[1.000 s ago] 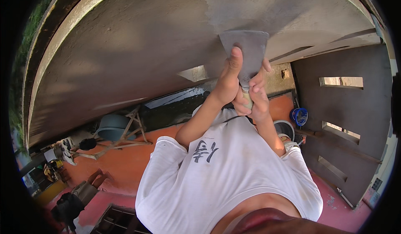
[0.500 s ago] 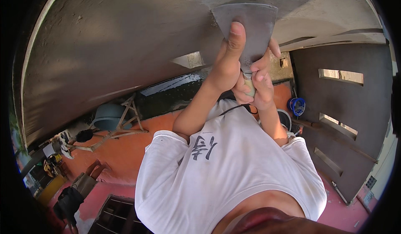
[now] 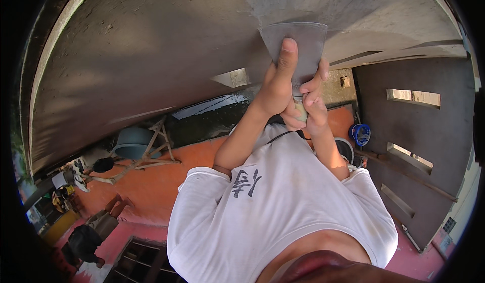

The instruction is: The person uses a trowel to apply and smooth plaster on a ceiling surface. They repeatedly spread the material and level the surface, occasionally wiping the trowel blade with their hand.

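Observation:
A broad metal scraper (image 3: 304, 50) with a pale handle is held in both hands, its wide blade up against the grey plastered surface (image 3: 202, 25) above; whether the whole edge touches, I cannot tell. My left hand (image 3: 275, 86) grips it from the left, thumb pressed flat on the blade. My right hand (image 3: 316, 101) is closed on it from the right, around the handle and lower blade, with fingertips beside the blade's right edge. The fingers behind the blade are hidden.
A dark slotted wall (image 3: 414, 121) stands at right, by a blue bucket (image 3: 360, 134). At left are a grey-green tub (image 3: 130, 142) on wooden poles, clutter, and an orange wall (image 3: 136, 197). Lower left, a co-worker (image 3: 86, 242) is near a dark grille (image 3: 136, 260).
The scraper and both hands rose in the picture, then came back down a little. The co-worker at lower left has shifted slightly, with a hand now showing.

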The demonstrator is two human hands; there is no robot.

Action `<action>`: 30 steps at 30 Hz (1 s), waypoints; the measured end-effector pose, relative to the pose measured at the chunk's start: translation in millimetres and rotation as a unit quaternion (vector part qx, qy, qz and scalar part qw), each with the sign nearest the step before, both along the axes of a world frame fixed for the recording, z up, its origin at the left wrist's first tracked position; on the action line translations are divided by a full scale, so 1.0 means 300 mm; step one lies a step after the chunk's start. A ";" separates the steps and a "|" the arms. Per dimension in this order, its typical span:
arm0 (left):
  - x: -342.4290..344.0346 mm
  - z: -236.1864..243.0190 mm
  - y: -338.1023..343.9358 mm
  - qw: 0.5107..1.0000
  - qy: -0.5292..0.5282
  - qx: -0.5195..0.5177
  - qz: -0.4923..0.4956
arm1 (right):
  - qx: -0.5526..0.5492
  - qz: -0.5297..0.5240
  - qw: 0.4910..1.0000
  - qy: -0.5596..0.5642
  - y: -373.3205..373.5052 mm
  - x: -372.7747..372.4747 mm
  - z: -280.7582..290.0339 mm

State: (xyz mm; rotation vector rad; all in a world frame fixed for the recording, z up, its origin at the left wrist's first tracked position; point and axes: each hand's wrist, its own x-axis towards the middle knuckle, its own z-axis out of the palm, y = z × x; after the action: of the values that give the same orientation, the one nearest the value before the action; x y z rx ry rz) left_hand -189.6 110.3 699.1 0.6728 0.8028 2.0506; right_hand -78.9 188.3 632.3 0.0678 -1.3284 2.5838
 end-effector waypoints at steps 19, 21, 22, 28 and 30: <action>0.022 -0.071 0.040 0.999 0.008 -0.026 0.047 | -0.062 0.011 0.998 -0.022 0.020 0.016 -0.022; 0.016 -0.069 0.043 1.000 -0.001 -0.004 0.022 | -0.019 -0.007 0.999 -0.030 0.036 0.034 -0.013; 0.015 -0.069 0.044 1.000 -0.006 0.008 0.009 | 0.001 -0.017 0.999 -0.039 0.040 0.049 -0.017; 0.051 -0.104 0.058 0.999 -0.011 0.009 -0.046 | -0.022 -0.005 1.000 -0.006 0.031 0.079 0.000; 0.063 -0.083 0.061 0.999 -0.012 0.008 -0.040 | -0.026 -0.001 1.000 0.002 0.031 0.080 0.005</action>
State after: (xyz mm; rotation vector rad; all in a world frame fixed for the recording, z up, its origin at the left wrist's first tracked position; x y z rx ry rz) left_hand -170.8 128.6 674.3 0.6767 0.7337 1.9919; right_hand -55.1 197.5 633.9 0.0637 -1.2573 2.6140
